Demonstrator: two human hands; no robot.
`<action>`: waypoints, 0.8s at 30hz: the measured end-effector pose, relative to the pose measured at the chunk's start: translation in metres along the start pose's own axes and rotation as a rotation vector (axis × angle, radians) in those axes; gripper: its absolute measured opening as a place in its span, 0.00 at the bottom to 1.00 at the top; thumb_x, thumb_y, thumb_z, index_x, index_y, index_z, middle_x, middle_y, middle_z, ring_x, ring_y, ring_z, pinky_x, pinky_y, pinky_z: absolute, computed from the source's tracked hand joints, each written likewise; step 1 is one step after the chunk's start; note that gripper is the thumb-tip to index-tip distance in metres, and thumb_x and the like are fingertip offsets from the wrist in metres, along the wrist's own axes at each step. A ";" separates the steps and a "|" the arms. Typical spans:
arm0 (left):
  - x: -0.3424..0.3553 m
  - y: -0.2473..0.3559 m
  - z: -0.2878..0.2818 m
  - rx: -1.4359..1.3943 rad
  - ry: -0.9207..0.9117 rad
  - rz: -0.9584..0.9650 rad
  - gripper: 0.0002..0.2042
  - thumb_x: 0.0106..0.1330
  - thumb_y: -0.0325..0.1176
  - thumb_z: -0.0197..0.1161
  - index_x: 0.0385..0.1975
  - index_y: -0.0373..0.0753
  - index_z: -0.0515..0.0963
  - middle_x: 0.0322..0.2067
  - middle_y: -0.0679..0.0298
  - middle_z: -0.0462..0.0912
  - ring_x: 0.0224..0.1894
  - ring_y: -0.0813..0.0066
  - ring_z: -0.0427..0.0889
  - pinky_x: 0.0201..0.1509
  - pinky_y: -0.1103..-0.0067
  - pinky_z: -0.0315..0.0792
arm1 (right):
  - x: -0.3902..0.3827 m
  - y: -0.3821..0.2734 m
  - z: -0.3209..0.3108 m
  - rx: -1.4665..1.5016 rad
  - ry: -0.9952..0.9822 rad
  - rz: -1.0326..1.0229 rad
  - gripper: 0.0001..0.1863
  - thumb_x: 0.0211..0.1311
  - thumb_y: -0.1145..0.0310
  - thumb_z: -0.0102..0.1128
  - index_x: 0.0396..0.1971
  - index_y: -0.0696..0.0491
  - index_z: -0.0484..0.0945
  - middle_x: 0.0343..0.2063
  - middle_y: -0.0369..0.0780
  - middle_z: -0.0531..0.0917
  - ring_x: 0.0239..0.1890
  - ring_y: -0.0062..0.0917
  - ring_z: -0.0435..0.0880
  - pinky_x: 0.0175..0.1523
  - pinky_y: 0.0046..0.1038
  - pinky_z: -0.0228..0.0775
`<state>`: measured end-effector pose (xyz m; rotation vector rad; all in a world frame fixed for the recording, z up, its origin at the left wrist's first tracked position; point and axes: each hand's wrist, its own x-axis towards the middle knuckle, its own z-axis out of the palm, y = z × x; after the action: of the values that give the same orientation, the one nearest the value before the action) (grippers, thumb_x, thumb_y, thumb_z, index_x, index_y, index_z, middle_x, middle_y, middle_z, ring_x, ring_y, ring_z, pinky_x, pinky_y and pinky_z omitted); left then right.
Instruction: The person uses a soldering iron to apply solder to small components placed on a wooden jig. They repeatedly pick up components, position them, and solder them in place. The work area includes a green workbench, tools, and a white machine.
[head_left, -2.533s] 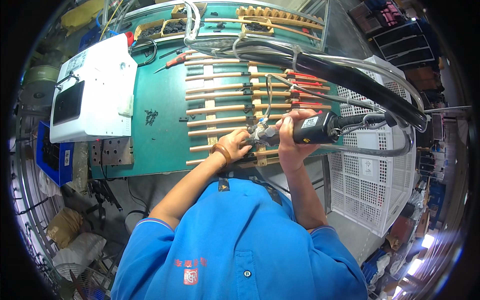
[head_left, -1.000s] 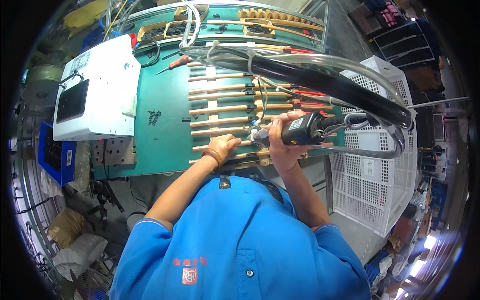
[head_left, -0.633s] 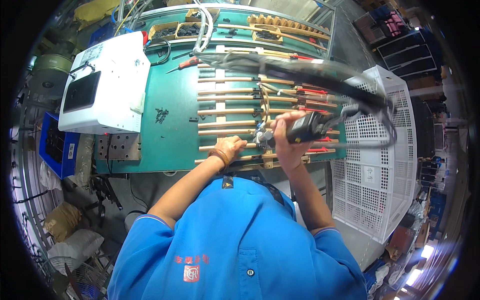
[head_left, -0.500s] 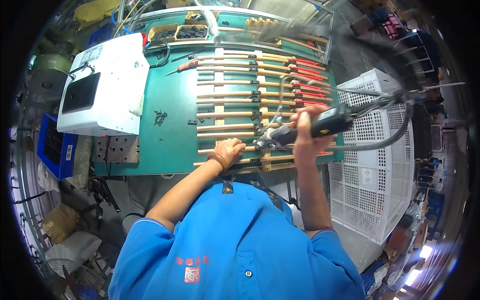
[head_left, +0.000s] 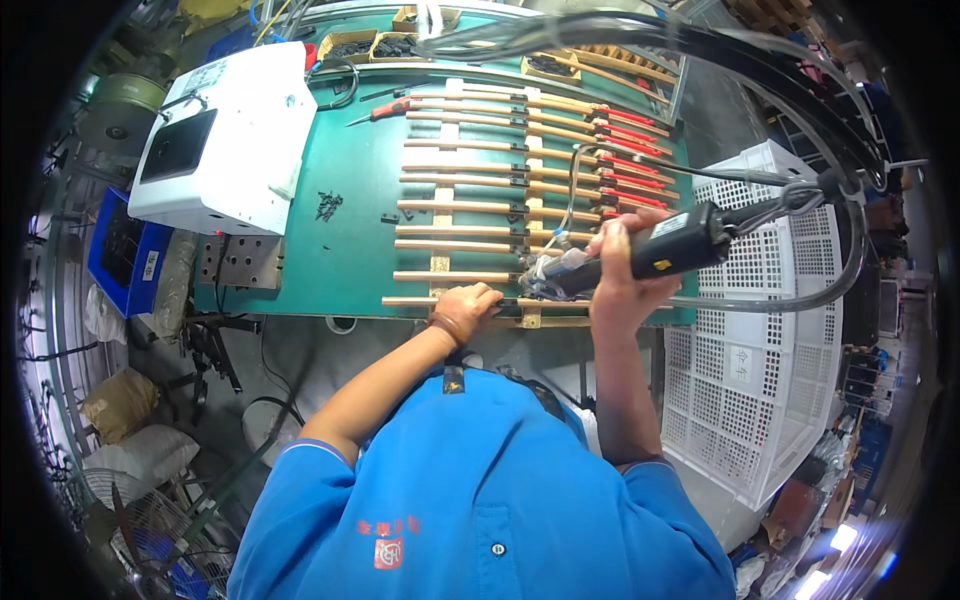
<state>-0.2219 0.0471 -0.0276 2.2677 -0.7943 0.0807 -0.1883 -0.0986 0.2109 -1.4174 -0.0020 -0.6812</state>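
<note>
My left hand (head_left: 466,312) rests at the near edge of the green bench, its fingers closed on the nearest wooden stick (head_left: 410,301), beside a small black clip (head_left: 509,303). In my right hand (head_left: 622,272) is a black powered screwdriver (head_left: 680,243), tilted with its metal nose (head_left: 548,275) down to the left. That nose hangs above the nearest sticks, just right of my left fingers; whether its tip touches anything is hidden. Several sticks lie in parallel across two pale wooden rails (head_left: 441,262), with black clips along them and red parts (head_left: 630,118) toward their right ends.
A white machine (head_left: 225,140) stands at left, near a red-handled screwdriver (head_left: 390,109) and loose black pieces (head_left: 327,205). Boxes of black parts (head_left: 395,46) sit at the back. Cable and hose (head_left: 850,270) loop over a white perforated crate (head_left: 745,350) at right.
My left hand has moved nearer to me, onto the nearest stick. The powered screwdriver, blurred before, is steadier now. The whole view has shifted, so the bench appears higher.
</note>
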 end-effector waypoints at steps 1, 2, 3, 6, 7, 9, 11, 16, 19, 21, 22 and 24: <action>0.001 0.001 -0.002 -0.023 0.002 0.002 0.11 0.52 0.37 0.66 0.36 0.48 0.78 0.32 0.66 0.79 0.30 0.65 0.80 0.30 0.72 0.75 | -0.004 0.005 -0.003 -0.104 -0.016 -0.055 0.15 0.55 0.86 0.51 0.43 0.59 0.66 0.27 0.39 0.75 0.24 0.19 0.75 0.32 0.21 0.72; 0.004 0.001 -0.003 -0.046 0.003 0.004 0.11 0.52 0.38 0.67 0.36 0.49 0.78 0.32 0.67 0.79 0.29 0.65 0.81 0.29 0.71 0.75 | -0.008 0.008 -0.005 -0.122 -0.018 -0.032 0.16 0.55 0.86 0.51 0.44 0.59 0.66 0.27 0.39 0.75 0.24 0.19 0.75 0.32 0.21 0.72; 0.004 0.004 -0.003 -0.063 0.021 -0.031 0.10 0.52 0.39 0.67 0.34 0.49 0.78 0.31 0.68 0.79 0.28 0.65 0.81 0.28 0.71 0.74 | -0.012 0.009 -0.006 -0.042 0.003 0.004 0.16 0.55 0.86 0.51 0.44 0.59 0.66 0.27 0.39 0.75 0.24 0.19 0.75 0.32 0.21 0.72; 0.004 0.006 -0.002 -0.044 0.025 -0.094 0.09 0.53 0.41 0.67 0.30 0.48 0.78 0.28 0.69 0.79 0.28 0.66 0.81 0.28 0.72 0.74 | -0.013 0.006 -0.002 0.051 0.013 0.046 0.17 0.54 0.87 0.52 0.44 0.59 0.66 0.27 0.38 0.75 0.24 0.19 0.76 0.32 0.21 0.72; 0.006 0.007 -0.001 -0.047 0.039 -0.099 0.09 0.52 0.41 0.67 0.29 0.47 0.77 0.28 0.69 0.80 0.28 0.66 0.81 0.28 0.73 0.74 | -0.012 0.006 -0.002 0.054 0.010 0.042 0.17 0.53 0.87 0.52 0.44 0.59 0.66 0.27 0.38 0.75 0.24 0.19 0.76 0.32 0.21 0.72; 0.005 0.008 -0.002 -0.041 0.024 -0.118 0.10 0.52 0.41 0.68 0.29 0.46 0.77 0.27 0.68 0.80 0.27 0.67 0.81 0.28 0.73 0.74 | -0.016 0.009 -0.004 0.086 0.009 0.074 0.20 0.50 0.89 0.55 0.44 0.59 0.66 0.30 0.38 0.75 0.28 0.17 0.76 0.34 0.20 0.73; 0.006 0.009 -0.002 -0.048 0.023 -0.140 0.10 0.51 0.41 0.68 0.28 0.45 0.77 0.27 0.67 0.80 0.28 0.68 0.81 0.28 0.74 0.74 | -0.019 0.019 -0.006 0.084 0.022 0.054 0.21 0.48 0.90 0.57 0.43 0.59 0.66 0.32 0.38 0.75 0.30 0.16 0.75 0.36 0.19 0.74; 0.010 0.007 -0.004 -0.062 -0.075 -0.178 0.11 0.53 0.42 0.66 0.30 0.45 0.75 0.30 0.65 0.79 0.31 0.65 0.81 0.32 0.71 0.74 | -0.026 0.027 -0.004 0.028 0.028 0.065 0.21 0.47 0.90 0.58 0.42 0.60 0.66 0.33 0.38 0.75 0.31 0.16 0.75 0.35 0.19 0.73; 0.010 0.007 -0.003 -0.054 -0.060 -0.169 0.11 0.52 0.41 0.66 0.30 0.45 0.75 0.30 0.66 0.79 0.31 0.65 0.81 0.32 0.71 0.74 | -0.030 0.030 -0.003 0.031 0.033 0.055 0.21 0.47 0.89 0.59 0.41 0.60 0.66 0.33 0.38 0.75 0.31 0.16 0.75 0.34 0.19 0.73; 0.010 0.009 -0.006 -0.043 -0.066 -0.169 0.11 0.52 0.41 0.66 0.29 0.46 0.75 0.30 0.66 0.79 0.31 0.66 0.81 0.32 0.72 0.74 | -0.031 0.034 -0.004 0.018 0.038 0.036 0.20 0.47 0.89 0.59 0.41 0.60 0.66 0.33 0.39 0.75 0.31 0.16 0.75 0.35 0.18 0.73; 0.010 0.009 -0.006 -0.046 -0.063 -0.168 0.11 0.52 0.41 0.66 0.29 0.46 0.75 0.30 0.66 0.79 0.30 0.66 0.81 0.32 0.72 0.74 | -0.032 0.038 -0.006 -0.009 0.034 0.021 0.20 0.47 0.88 0.59 0.41 0.60 0.66 0.33 0.39 0.75 0.31 0.16 0.75 0.35 0.18 0.73; 0.010 0.008 -0.006 -0.052 -0.056 -0.166 0.10 0.52 0.40 0.67 0.29 0.46 0.75 0.30 0.66 0.79 0.30 0.66 0.81 0.31 0.72 0.74 | -0.033 0.041 -0.008 -0.051 0.026 -0.008 0.19 0.49 0.89 0.56 0.42 0.60 0.65 0.32 0.39 0.75 0.28 0.17 0.75 0.34 0.19 0.73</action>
<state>-0.2175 0.0414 -0.0153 2.2858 -0.6268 -0.0798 -0.2003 -0.0918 0.1598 -1.4578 0.0304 -0.7108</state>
